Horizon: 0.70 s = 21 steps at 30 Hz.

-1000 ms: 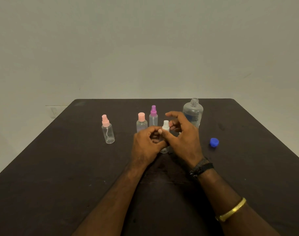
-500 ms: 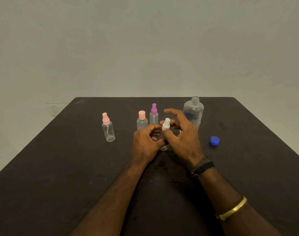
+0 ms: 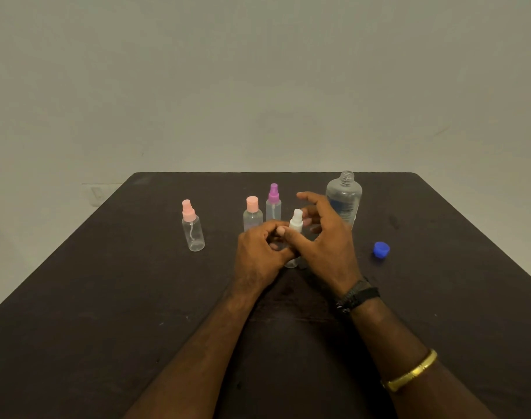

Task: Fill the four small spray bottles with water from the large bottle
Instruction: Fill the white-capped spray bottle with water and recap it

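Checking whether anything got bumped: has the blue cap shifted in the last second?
No. The blue cap lies in the same spot, to the right of the large bottle.

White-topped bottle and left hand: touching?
Touching. The head view shows the left hand with its fingers curled round the body of the white-topped bottle, no gap.

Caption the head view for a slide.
Left hand holds the white-topped spray bottle, right hand pinches its top; the large bottle stands open, blue cap aside.
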Available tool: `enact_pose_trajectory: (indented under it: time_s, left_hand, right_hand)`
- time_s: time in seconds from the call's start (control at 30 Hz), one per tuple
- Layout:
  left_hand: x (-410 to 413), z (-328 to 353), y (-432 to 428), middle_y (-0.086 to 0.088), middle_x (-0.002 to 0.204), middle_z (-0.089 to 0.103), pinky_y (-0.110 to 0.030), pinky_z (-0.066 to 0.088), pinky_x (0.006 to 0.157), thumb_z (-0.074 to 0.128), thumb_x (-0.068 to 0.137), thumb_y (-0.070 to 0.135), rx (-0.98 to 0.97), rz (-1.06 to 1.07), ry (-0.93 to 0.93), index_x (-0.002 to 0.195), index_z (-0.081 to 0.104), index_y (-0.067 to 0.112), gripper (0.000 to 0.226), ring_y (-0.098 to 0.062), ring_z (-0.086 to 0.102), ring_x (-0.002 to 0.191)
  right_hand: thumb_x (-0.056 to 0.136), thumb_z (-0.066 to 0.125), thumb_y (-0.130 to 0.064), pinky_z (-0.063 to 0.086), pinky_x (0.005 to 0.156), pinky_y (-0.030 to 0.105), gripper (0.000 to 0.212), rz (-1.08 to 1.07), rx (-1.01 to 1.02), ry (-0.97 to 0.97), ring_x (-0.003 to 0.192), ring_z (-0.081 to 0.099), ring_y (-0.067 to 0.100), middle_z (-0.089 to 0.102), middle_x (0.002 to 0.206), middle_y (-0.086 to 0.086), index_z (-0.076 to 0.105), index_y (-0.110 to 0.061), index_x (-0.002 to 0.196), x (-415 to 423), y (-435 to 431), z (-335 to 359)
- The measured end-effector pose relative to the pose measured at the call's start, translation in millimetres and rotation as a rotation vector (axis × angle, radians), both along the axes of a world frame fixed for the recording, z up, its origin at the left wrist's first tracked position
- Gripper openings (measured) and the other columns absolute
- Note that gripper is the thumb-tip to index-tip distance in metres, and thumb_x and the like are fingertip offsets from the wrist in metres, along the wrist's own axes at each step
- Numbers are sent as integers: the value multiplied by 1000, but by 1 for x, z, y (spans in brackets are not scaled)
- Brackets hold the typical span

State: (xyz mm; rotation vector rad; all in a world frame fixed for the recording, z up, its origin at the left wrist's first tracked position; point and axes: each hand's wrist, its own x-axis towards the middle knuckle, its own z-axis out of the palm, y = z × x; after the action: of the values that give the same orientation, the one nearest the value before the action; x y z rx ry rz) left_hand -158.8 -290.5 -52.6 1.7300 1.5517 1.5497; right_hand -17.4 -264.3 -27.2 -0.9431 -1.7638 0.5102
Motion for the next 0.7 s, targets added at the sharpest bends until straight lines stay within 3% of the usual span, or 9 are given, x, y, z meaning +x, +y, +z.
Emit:
enact_pose_trajectory:
  time_s: [0.07, 0.17, 0.4, 0.57, 0.7]
  left_hand:
    - [0, 0, 0, 8, 89, 75, -22, 61, 71, 87, 77, 17, 11, -4, -5, 106, 75, 16, 32, -1, 71, 77]
    - [0, 0, 1, 7, 95, 76, -23, 62, 76, 88, 77, 19, 10, -3, -7, 108, 75, 15, 34, -3, 72, 86]
    - [-4, -2, 5, 10, 102, 76, -22, 61, 80, 88, 77, 24, -13, -24, -7, 118, 73, 16, 44, -1, 72, 93]
    - [-3, -1, 3, 7, 105, 76, -20, 60, 81, 89, 74, 31, 5, -16, -15, 119, 72, 16, 50, 0, 71, 94]
    - [-1, 1, 1, 14, 105, 73, -14, 57, 79, 90, 74, 33, 0, -15, -17, 119, 72, 19, 51, 4, 68, 96]
  right_hand:
    - [82, 84, -35, 55, 76, 19, 53, -33, 12, -3, 88, 61, 5, 61, 93, -14, 59, -32, 128, 2, 2, -1]
    - [83, 84, -24, 56, 77, 15, 50, 4, 11, 43, 89, 64, 4, 64, 91, -14, 62, -27, 127, 3, 1, 1]
    - [94, 66, -1, 57, 89, 18, 56, 148, 2, 56, 114, 66, 5, 70, 121, -9, 54, -36, 136, 1, -3, 8]
    - [94, 65, 1, 59, 95, 38, 52, 123, 55, 142, 115, 68, 13, 71, 123, -3, 55, -23, 139, 3, -4, 12]
    - [97, 67, -6, 58, 95, 41, 47, 59, 102, 210, 110, 69, 13, 73, 118, -7, 55, -22, 140, 4, -6, 21]
